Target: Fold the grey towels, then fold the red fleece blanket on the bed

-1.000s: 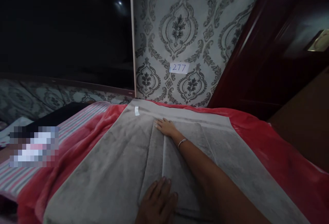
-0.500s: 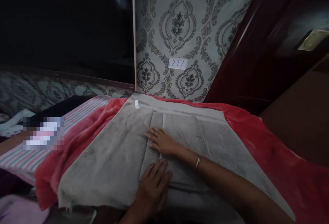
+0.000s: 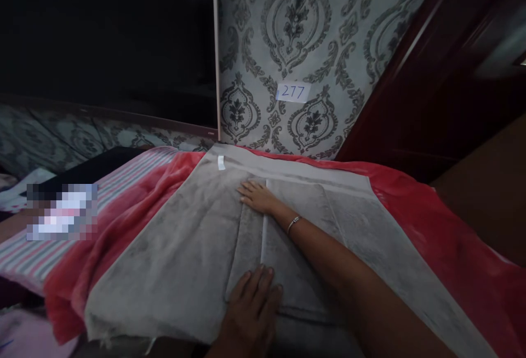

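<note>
A soft grey cloth (image 3: 160, 270) is spread over a red blanket (image 3: 435, 226). On its middle lies a folded grey piece (image 3: 304, 254) of similar plush fabric, with a pale edge running from front to back. My right hand (image 3: 257, 196), a bracelet on its wrist, lies flat with fingers spread at the far left part of the folded piece. Nearer to me, my left hand (image 3: 255, 303) rests palm down on the front left part of the same piece, fingers extended. Neither hand grasps anything. A small white tag (image 3: 221, 162) shows near the cloth's far left corner.
A striped cloth (image 3: 123, 183) lies left of the red blanket, with a blurred-out patch beside it. Behind stand a large dark screen (image 3: 107, 40) and a patterned wall (image 3: 250, 73) bearing a paper marked 277 (image 3: 293, 92). A dark red door (image 3: 435, 90) stands at the right.
My right hand has slid away from me along the folded piece, towards its far edge. My left hand has stayed near the front, shifted slightly. The camera view has shifted a little.
</note>
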Available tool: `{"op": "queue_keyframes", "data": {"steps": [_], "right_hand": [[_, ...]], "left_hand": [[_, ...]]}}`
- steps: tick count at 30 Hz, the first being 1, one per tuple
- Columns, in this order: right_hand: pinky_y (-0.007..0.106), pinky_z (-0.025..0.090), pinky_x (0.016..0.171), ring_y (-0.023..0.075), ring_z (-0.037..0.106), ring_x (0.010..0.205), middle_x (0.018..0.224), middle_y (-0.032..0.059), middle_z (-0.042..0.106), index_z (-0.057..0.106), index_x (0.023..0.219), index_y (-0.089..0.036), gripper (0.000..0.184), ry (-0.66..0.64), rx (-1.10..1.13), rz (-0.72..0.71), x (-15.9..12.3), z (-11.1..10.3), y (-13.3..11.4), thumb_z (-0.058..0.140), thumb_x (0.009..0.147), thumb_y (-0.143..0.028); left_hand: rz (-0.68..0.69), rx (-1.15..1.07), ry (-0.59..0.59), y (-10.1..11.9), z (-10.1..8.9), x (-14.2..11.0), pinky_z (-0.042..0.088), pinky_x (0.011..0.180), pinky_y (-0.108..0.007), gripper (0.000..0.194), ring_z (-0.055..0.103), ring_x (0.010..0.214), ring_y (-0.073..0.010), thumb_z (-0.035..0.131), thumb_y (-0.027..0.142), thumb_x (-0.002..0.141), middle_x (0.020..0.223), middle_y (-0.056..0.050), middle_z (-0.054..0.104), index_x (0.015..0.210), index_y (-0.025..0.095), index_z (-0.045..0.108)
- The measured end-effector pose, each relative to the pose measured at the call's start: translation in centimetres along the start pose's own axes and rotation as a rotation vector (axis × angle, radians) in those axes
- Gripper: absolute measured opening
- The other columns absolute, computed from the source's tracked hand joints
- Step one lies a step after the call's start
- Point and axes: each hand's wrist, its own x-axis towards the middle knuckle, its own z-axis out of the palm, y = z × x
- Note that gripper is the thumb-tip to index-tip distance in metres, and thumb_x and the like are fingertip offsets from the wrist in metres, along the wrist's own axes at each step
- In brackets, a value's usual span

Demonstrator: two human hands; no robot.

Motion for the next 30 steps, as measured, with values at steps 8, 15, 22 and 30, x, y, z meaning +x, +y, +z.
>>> {"op": "queue_keyframes", "data": {"steps": [8,15,22,30], "right_hand": [[0.046,0.02,0.124,0.0255,0.018,0.154,0.168,0.0024,0.021,0.03,0.16,-0.027,0.056,0.056,0.038,0.013,3.4,-0.1,2.1,0.025,0.106,-0.043],[0.043,0.02,0.124,0.0244,0.017,0.155,0.169,0.0075,0.016,0.028,0.16,-0.024,0.057,0.259,0.097,-0.048,0.9,-1.3,0.9,0.037,0.106,-0.039],[0.055,0.021,0.122,0.0283,0.017,0.155,0.168,0.0055,0.02,0.026,0.16,-0.033,0.059,0.258,0.074,0.044,-14.4,1.0,2.4,0.038,0.104,-0.05],[0.057,0.022,0.121,0.03,0.017,0.154,0.167,0.0074,0.023,0.033,0.159,-0.029,0.059,0.336,0.106,0.362,-19.8,3.9,9.1,0.038,0.103,-0.047]], "left_hand": [[0.062,0.019,0.092,-0.7,1.3,-0.3,0.033,0.119,-0.041,0.034,0.048,0.142,-0.0259,0.048,0.014,0.085,0.123,-0.011,0.073,0.111,0.018,0.071],[0.057,0.005,-0.003,-1.2,0.3,-0.2,0.035,0.119,-0.04,0.039,0.051,0.139,-0.0256,0.055,0.012,0.084,0.132,-0.011,0.069,0.12,0.017,0.068],[0.052,-0.053,-0.007,-1.3,0.1,0.1,0.036,0.116,-0.042,0.043,0.05,0.139,-0.0266,0.05,0.008,0.088,0.137,-0.011,0.066,0.128,0.016,0.065],[0.098,-0.017,-0.047,-0.8,-1.0,1.6,0.041,0.109,-0.044,0.039,0.056,0.133,-0.0286,0.051,0.005,0.089,0.132,-0.016,0.068,0.125,0.013,0.064]]}}
